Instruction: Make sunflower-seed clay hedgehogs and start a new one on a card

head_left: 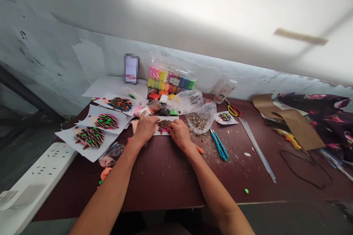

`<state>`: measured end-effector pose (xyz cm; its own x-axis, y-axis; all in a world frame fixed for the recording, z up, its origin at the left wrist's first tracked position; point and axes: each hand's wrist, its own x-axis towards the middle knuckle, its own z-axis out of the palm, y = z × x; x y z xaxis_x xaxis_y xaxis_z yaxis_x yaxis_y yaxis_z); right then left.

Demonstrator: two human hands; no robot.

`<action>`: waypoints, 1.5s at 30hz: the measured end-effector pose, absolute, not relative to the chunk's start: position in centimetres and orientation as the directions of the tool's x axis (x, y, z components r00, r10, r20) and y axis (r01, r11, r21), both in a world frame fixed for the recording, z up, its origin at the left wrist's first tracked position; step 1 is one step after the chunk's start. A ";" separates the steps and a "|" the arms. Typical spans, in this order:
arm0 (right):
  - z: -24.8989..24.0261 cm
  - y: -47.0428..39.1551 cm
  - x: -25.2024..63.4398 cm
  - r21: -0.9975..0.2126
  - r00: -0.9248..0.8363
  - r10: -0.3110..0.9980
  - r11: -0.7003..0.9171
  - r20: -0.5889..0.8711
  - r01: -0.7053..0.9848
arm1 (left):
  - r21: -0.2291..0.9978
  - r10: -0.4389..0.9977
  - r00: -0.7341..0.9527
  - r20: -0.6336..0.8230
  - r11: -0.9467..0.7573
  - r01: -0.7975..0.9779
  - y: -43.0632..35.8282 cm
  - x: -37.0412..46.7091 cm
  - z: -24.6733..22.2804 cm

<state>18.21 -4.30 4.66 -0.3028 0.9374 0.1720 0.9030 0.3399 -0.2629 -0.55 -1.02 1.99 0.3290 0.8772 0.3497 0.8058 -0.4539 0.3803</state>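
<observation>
Bent fingers of the left hand point(147, 127) and right hand point(179, 133) touch the card point(171, 118); whether they pinch, I cannot tell. White, it lies between them on the table point(162, 180), striped seeds point(164, 125) clustered over pink.

Tabletop point(165, 176): finely textured, faintly glossy as seen from here. Handled card point(163, 133): matt paper. Seed bag point(209, 114): clear, crinkled, shiny plastic film. Power strip point(41, 183): smooth plastic.

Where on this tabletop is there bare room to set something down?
One bare patch of tabletop lies between the forearms, nearer than the left hand and right hand. Another lies between the right forearm, blue-handled tool, clear sticks and green lump. It is crowded beyond the hands, with the seed bag and colourful pack, and at left, with seed-covered papers.
</observation>
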 end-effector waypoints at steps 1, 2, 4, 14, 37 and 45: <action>4.7 -4.3 18.2 -0.258 -0.307 0.936 0.344 0.175 0.903 | 0.381 0.877 0.327 0.352 -0.453 0.806 -1.0 -0.6 2.0; 4.7 -4.3 18.2 -0.255 -0.309 0.934 0.347 0.178 0.903 | 0.382 0.877 0.326 0.353 -0.453 0.806 -1.0 -0.6 2.0; 4.8 -4.3 18.2 -0.247 -0.310 0.934 0.348 0.180 0.904 | 0.382 0.878 0.324 0.352 -0.451 0.807 -1.0 -0.6 2.0; 4.6 -4.2 18.1 -0.217 -0.320 0.932 0.352 0.170 0.910 | 0.371 0.877 0.324 0.355 -0.450 0.812 -1.1 -0.5 2.0; 5.5 -3.3 21.9 -0.276 -0.038 0.978 0.095 0.203 0.957 | 0.370 0.880 0.333 0.338 -0.450 0.813 -1.0 -0.6 2.0; 7.1 -3.3 25.6 -0.296 0.157 0.987 -0.140 0.034 0.945 | 0.352 0.870 0.349 0.349 -0.467 0.812 -0.9 -0.7 1.7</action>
<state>25.57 -3.34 7.09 0.1571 0.9870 0.0345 0.9448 -0.1400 -0.2964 -0.69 -0.90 1.74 0.3488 0.8697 0.3493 0.8116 -0.4666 0.3515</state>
